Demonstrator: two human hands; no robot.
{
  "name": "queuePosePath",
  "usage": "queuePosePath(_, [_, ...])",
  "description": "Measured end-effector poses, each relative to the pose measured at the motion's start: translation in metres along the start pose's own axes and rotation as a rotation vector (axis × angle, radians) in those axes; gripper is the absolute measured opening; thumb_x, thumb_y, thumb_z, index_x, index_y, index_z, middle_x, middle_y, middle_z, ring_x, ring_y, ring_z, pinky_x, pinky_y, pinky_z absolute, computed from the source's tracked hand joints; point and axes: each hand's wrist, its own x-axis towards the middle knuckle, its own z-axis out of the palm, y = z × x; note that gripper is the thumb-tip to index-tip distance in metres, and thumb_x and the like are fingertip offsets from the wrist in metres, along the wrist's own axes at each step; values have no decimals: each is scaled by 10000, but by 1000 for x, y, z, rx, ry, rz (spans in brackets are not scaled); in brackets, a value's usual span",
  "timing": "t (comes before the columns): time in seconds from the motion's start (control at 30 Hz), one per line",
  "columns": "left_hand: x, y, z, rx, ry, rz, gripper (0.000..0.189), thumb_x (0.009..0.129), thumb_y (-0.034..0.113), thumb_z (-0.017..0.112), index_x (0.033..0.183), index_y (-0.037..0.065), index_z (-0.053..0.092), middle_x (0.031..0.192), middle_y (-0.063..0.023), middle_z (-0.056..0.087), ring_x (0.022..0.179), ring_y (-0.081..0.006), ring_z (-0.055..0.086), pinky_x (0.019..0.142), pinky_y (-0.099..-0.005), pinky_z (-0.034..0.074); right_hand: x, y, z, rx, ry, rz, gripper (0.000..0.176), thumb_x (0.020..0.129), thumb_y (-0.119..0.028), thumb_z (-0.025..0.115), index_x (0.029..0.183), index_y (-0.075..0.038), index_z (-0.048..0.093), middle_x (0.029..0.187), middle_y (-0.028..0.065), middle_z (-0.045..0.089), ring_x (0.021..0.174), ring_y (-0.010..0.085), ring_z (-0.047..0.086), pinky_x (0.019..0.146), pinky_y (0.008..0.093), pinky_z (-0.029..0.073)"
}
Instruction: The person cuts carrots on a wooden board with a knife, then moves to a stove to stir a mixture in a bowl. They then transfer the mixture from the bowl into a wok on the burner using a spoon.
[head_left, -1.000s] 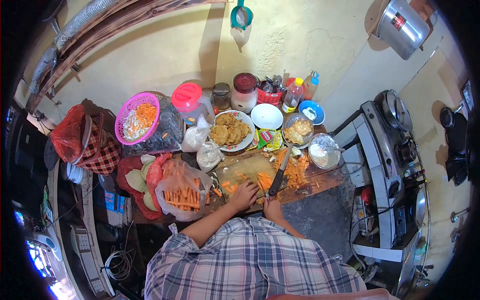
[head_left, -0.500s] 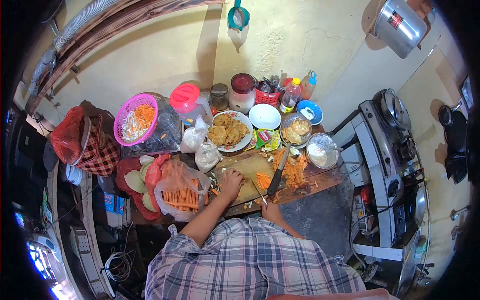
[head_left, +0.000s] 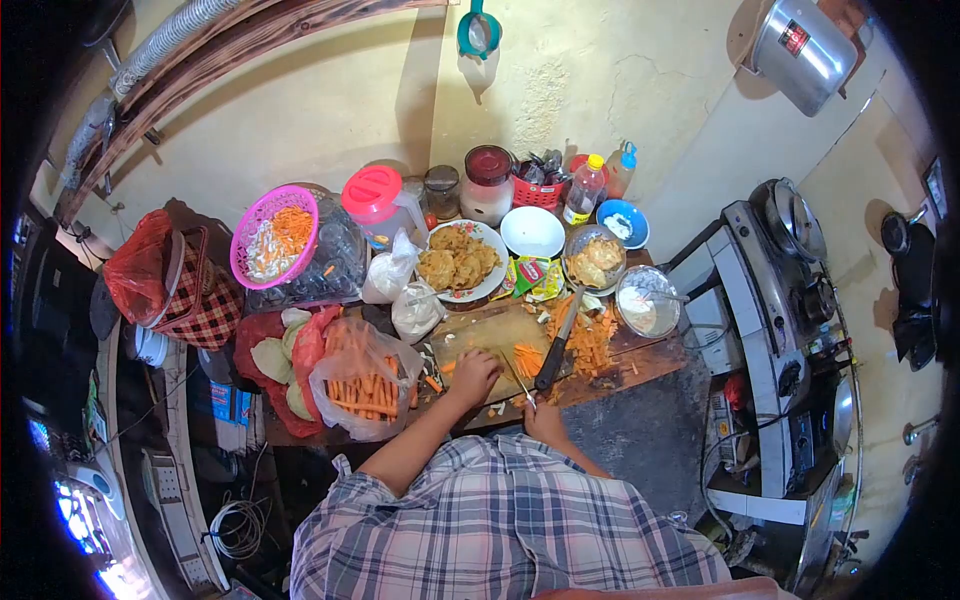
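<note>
My right hand [head_left: 543, 420] is closed on a knife [head_left: 517, 374], its thin blade pointing up and left over the front of the wooden cutting board [head_left: 492, 334]. Just left of the blade, my left hand [head_left: 474, 376] rests on the board with its fingers curled together; whatever they hold is hidden. Cut orange carrot sticks [head_left: 528, 358] lie right of the blade. Beside them rests a larger black-handled knife [head_left: 556, 350], with a heap of shredded carrot [head_left: 592, 338] to its right. Small orange pieces lie left of my left hand.
A plastic bag of carrots [head_left: 362, 392] and cabbage pieces [head_left: 272, 360] stand at the left. Behind the board are a plate of fritters [head_left: 484, 286], a white bowl [head_left: 532, 232] and a flour bowl [head_left: 646, 308]. A pink basket [head_left: 240, 240] sits back left; a stove [head_left: 752, 262] stands right.
My left hand has moved slightly right, toward the blade, and its fingers are more curled. An orange piece now shows on the board left of it.
</note>
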Motion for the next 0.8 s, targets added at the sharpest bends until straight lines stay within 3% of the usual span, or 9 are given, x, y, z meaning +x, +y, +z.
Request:
queuePosePath(0.13, [-4, 1, -1, 100, -122, 15, 105, 728, 199, 663, 808, 135, 684, 823, -3, 631, 869, -208, 555, 769, -387, 390, 1, 3, 3, -56, -20, -22, 332, 919, -281, 440, 1023, 14, 549, 700, 292, 591, 709, 477, 595, 635, 541, 479])
queuePosePath(0.27, [-2, -4, 11, 81, -49, 79, 100, 721, 201, 662, 800, 142, 681, 829, 5, 625, 869, -201, 551, 762, -380, 385, 1, 10, 8, 10, 25, -131, 338, 912, -270, 448, 981, 37, 571, 634, 291, 575, 672, 482, 593, 607, 531, 483])
queuePosePath(0.4, [3, -1, 10, 116, -105, 98, 101, 735, 199, 651, 809, 139, 683, 827, 4, 622, 879, -193, 554, 778, -370, 383, 2, 11, 6, -30, -53, -115, 343, 904, -266, 459, 1007, 47, 556, 648, 299, 576, 690, 479, 596, 614, 532, 483])
queuePosePath(0.57, [1, -5, 14, 136, -76, 132, 88, 733, 189, 632, 800, 153, 678, 812, 17, 612, 869, -183, 549, 773, -366, 377, 0, 2, 7, -19, 67, -64, 370, 894, -290, 473, 844, 54, 600, 684, 290, 590, 701, 470, 598, 608, 523, 481])
queuePosePath(0.67, [1, -4, 13, 161, -37, 165, 93, 728, 191, 634, 797, 148, 676, 807, 13, 612, 858, -182, 550, 771, -364, 378, -1, -4, 1, -44, 13, -56, 385, 892, -291, 469, 785, 52, 607, 705, 287, 597, 696, 472, 597, 613, 524, 480])
queuePosePath(0.8, [-2, -2, 14, 179, -17, 172, 89, 720, 180, 632, 784, 130, 668, 797, 9, 615, 850, -179, 553, 768, -360, 385, 0, -3, -1, -85, -29, -31, 371, 891, -286, 463, 810, 44, 612, 708, 288, 597, 687, 465, 600, 611, 523, 481])
